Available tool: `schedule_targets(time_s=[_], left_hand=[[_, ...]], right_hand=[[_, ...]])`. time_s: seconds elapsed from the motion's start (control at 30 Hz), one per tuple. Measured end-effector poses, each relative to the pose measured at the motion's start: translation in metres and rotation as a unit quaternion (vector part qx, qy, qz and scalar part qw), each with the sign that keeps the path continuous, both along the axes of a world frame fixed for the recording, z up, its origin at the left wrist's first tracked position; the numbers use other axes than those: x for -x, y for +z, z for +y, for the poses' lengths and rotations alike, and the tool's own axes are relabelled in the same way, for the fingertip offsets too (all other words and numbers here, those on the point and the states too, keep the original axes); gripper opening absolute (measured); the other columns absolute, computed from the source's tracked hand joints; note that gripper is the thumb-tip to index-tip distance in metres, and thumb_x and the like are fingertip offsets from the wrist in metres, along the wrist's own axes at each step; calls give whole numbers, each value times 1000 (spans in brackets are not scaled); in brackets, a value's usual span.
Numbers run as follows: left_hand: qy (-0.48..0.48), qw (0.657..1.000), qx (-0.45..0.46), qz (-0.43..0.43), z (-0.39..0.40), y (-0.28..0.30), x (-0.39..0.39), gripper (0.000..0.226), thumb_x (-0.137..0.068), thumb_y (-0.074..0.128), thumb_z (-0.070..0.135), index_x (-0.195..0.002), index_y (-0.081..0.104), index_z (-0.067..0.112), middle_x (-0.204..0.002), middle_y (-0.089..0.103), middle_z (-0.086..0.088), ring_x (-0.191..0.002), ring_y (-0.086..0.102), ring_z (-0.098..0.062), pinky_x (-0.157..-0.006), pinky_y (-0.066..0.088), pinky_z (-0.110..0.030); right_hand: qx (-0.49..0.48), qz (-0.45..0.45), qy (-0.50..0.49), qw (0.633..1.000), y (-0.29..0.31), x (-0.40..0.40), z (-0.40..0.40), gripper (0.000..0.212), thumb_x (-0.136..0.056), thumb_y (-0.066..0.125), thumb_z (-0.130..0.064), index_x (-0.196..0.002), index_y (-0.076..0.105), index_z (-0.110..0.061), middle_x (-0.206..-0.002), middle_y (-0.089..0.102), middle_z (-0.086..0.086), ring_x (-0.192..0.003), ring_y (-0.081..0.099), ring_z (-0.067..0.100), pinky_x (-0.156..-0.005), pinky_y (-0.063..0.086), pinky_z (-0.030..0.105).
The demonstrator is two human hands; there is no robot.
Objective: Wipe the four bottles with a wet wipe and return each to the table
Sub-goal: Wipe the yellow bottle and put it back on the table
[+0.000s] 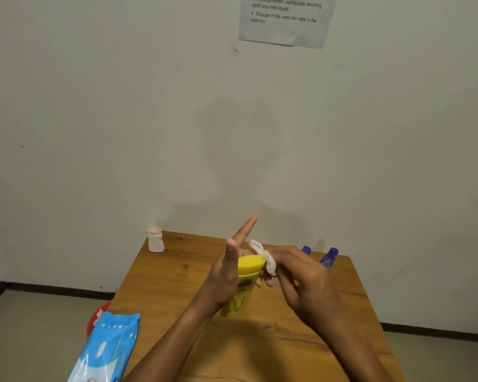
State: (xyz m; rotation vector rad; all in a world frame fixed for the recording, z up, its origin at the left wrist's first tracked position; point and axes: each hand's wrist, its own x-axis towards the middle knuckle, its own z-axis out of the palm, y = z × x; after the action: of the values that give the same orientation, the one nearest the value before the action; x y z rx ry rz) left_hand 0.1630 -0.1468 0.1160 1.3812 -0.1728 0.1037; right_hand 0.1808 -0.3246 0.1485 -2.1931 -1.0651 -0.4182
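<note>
A yellow bottle (pixel 246 274) is lifted above the middle of the wooden table (pixel 163 285). My left hand (pixel 224 277) holds it from the left, lower fingers curled behind it, index finger and thumb sticking up. My right hand (pixel 301 277) pinches a crumpled white wet wipe (pixel 264 256) against the bottle's top right edge. A small white bottle (pixel 155 240) stands at the table's far left corner. Two blue bottles (pixel 329 259) stand at the far right, one (pixel 306 250) largely hidden behind my right hand.
A blue and white wet wipe pack (pixel 105 348) lies over the table's near left edge. A red bin (pixel 94 318) sits on the floor just left of the table. The table backs onto a wall carrying a printed sheet (pixel 284 20).
</note>
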Motion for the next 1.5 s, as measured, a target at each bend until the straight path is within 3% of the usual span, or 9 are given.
schedule_targets(time_s=[0.2, 0.33, 0.5, 0.7, 0.9, 1.1, 1.27, 1.4, 1.5], left_hand=[[13, 981, 170, 94, 7, -5, -8, 102, -66, 42, 94, -140, 53, 23, -76, 58, -11, -64, 54, -18, -63, 44, -32], [29, 925, 335, 177, 10, -7, -12, 49, -93, 43, 44, -133, 46, 16, -83, 53, -9, -73, 51, -23, -71, 40, -39], [49, 943, 254, 209, 3, -4, -18, 52, -85, 66, 4, -132, 47, 14, -99, 60, -14, -82, 63, -22, -77, 55, -39], [0, 941, 267, 209, -12, -3, -22, 42, -70, 81, 23, -108, 70, 9, -72, 60, -3, -63, 58, -15, -61, 52, -30], [-55, 877, 421, 225, -30, 8, -23, 30, -92, 62, 31, -112, 63, 9, -119, 64, -18, -113, 63, -33, -106, 45, -50], [-7, 905, 391, 169, -11, 1, -27, 19, -87, 64, 31, -102, 60, 20, -93, 66, -6, -115, 66, -33, -104, 43, -59], [-52, 906, 380, 180, -12, 1, -22, 52, -95, 54, 52, -130, 53, 13, -121, 68, -13, -126, 58, -36, -111, 37, -57], [-82, 919, 342, 176, -27, -9, -20, 72, -95, 39, 66, -146, 46, 16, -146, 52, -14, -137, 49, -32, -121, 26, -52], [-81, 913, 356, 182, -24, -7, -29, 72, -92, 40, 70, -146, 46, 23, -145, 55, -8, -133, 53, -30, -112, 32, -66]], right_hand=[[-149, 89, -101, 980, -16, -1, -28, 34, -87, 67, 2, -108, 73, -24, -97, 70, -19, -91, 64, 3, -69, 53, 16], [-207, 143, -97, 963, -14, 3, -29, 33, -90, 65, -2, -107, 71, -30, -97, 71, -20, -93, 66, 7, -71, 55, 19], [-263, 155, -116, 945, -3, -3, -38, 26, -91, 63, -3, -104, 73, -23, -91, 73, -10, -85, 67, 13, -66, 55, 23], [-186, 97, -76, 975, 10, -3, -19, 27, -90, 65, -2, -109, 73, -19, -109, 71, -10, -104, 65, 6, -83, 55, 19], [-126, 68, -77, 987, -23, 15, 35, 37, -88, 62, 1, -120, 69, -17, -134, 61, -5, -128, 51, 1, -101, 49, 29], [-96, 17, -16, 995, -51, 63, 15, 27, -90, 60, -9, -112, 70, -20, -144, 51, -5, -131, 50, 5, -101, 49, 28], [-103, 18, -42, 994, -39, 38, 26, 19, -86, 64, 0, -98, 70, -14, -153, 38, 12, -143, 35, 12, -105, 38, 11], [-122, 54, -119, 984, -15, 9, 48, 32, -94, 52, 0, -118, 64, -17, -155, 34, 2, -142, 31, 7, -101, 28, 0], [-9, 116, -109, 987, -11, 9, 67, 49, -103, 32, -23, -152, 29, -21, -164, 8, -2, -151, 6, 15, -121, 17, 34]])
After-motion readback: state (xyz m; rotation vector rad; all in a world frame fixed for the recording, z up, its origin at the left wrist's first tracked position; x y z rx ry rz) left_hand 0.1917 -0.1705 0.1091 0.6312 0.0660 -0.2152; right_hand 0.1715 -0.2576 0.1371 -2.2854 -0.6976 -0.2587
